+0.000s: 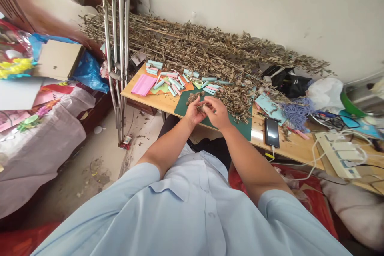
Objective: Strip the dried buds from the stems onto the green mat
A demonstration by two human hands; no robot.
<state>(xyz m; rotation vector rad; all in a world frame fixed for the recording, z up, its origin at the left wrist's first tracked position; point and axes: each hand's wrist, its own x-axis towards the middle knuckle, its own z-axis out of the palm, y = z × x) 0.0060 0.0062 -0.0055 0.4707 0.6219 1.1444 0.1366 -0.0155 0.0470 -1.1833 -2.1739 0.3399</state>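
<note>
While a pale blue shirt [180,192] fills the near part of my view, I have both bare forearms reaching forward to the front edge of the bench [131,88], and a small dried clump [201,108] sits between the two hands there. It looks grey-brown, crumpled and leafy, and fingers cover much of it. My left grip [195,115] is loosely cupped, thumb raised, holding the clump against its curled fingers. My right grip [219,113] has its fingers bent in at the same clump; they hide the contact, so I cannot tell how far closed they are.

To the right of the hands I see a dark phone [272,133] lying on the wood with a white cable plugged in, and farther right a power strip [337,154]. Under and just beyond the hands lies a green mat [181,106], with a heap of loose dry leaves [235,100] spread across its right part. Past it I find pale blue and pink paper rolls [155,64] scattered beside a pink paper stack [144,84]. A pair of metal crutches [121,32] stands upright at the left end. Farthest back, long dried stalks [180,40] lie in a thick bundle along the white wall [240,0]
</note>
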